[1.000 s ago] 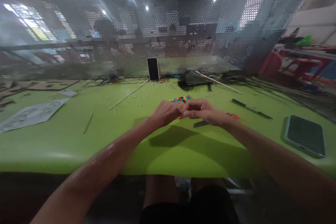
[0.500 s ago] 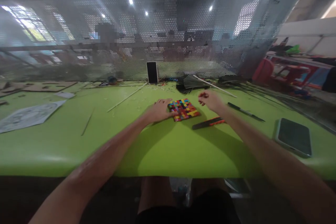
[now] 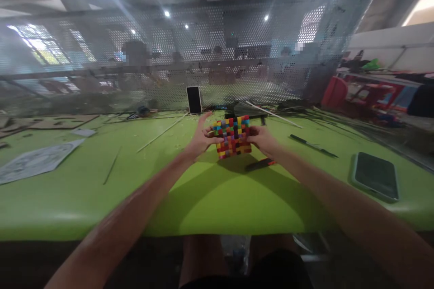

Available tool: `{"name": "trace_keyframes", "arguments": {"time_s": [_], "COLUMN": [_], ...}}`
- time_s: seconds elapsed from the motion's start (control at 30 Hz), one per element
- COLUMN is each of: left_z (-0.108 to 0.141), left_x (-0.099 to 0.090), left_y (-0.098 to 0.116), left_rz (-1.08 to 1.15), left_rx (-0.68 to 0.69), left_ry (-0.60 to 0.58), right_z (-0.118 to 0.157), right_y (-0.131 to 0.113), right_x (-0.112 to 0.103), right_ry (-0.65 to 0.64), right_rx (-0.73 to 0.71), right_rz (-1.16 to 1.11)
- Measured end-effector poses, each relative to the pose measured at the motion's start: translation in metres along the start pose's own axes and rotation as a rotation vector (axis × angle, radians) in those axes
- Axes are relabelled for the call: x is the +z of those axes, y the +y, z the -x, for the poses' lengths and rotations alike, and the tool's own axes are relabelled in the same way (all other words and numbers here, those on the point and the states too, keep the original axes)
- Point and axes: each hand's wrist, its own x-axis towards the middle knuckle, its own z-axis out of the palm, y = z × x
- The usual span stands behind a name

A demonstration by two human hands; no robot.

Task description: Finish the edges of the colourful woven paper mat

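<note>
A colourful woven square (image 3: pixel 233 139) is tilted up off the green table, facing me. My left hand (image 3: pixel 200 139) grips its left edge, thumb on the front and index finger raised. At the right edge my right hand (image 3: pixel 262 139) pinches the square between thumb and fingers. Just below that hand lies a dark and orange cutter (image 3: pixel 259 164), partly covered by the hand.
On the green table (image 3: pixel 217 203) are a pen (image 3: pixel 313 146), a phone (image 3: pixel 375 176), a printed sheet (image 3: pixel 40 160) and thin sticks (image 3: pixel 161 133). An upright phone (image 3: pixel 194 100) and dark strips (image 3: pixel 242 109) are near the perforated screen (image 3: pixel 210 67).
The woven square has been lifted from lying flat to tilted up. My right hand has moved left and taken hold of its right edge; my left hand now grips the left edge.
</note>
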Motion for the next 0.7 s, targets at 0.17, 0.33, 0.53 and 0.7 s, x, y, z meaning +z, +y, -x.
{"name": "trace_keyframes", "arguments": {"time_s": [0.17, 0.33, 0.53, 0.7], "left_z": [0.005, 0.004, -0.002, -0.003], "left_x": [0.013, 0.016, 0.009, 0.005], "left_y": [-0.010, -0.015, -0.001, 0.000], "left_rz": [0.167, 0.196, 0.114, -0.036], "left_rx": [-0.305, -0.315, -0.224, -0.324], "left_ry": [-0.011, 0.142, 0.321, 0.365], "right_z": [0.005, -0.001, -0.006, -0.003], "right_y": [-0.007, -0.001, -0.006, -0.011], "right_x": [0.008, 0.006, -0.004, -0.008], "right_ry": [-0.082, 0.006, 0.164, 0.124], "right_rx": [0.001, -0.120, -0.188, -0.209], "right_rz": [0.061, 0.352, 0.348, 0.342]}}
